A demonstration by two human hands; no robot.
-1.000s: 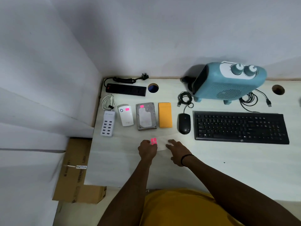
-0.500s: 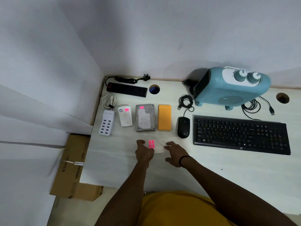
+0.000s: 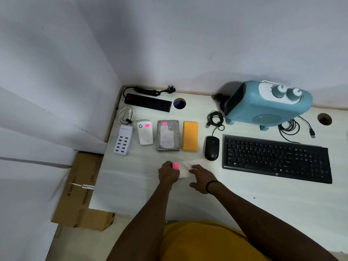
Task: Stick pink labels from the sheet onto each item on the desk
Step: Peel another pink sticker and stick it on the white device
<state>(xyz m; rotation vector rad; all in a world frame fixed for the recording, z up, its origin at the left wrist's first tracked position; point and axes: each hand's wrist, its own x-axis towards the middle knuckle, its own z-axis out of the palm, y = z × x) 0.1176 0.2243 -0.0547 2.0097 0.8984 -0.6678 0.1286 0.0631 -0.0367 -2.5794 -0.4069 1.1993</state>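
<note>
Change: since a second ago we see both hands stay at the sheet, the left one drawn a little nearer the table's front edge; the row of items has not shifted.
Left hand: our left hand [image 3: 168, 174] lies on the left end of the label sheet [image 3: 185, 169], fingers curled at the pink labels [image 3: 175, 165]; we cannot tell whether it pinches one.
Right hand: our right hand [image 3: 201, 178] rests flat on the sheet's right part, fingers spread and relaxed, holding nothing.
Sheet: it lies on the table [image 3: 244, 202] near the front, just before the hard drive and the mouse.
Labelled: the white adapter [image 3: 144, 135] and the hard drive [image 3: 168, 135] each carry a pink label at their far end.
Unlabelled: we see no pink on the white USB hub [image 3: 123, 139], the orange case [image 3: 190, 136], the mouse [image 3: 212, 148], the keyboard [image 3: 276, 158], the blue heater [image 3: 267, 105] or the black power strip [image 3: 148, 102].
Beside the table: a cardboard box [image 3: 82, 193] stands on the floor at the left.
</note>
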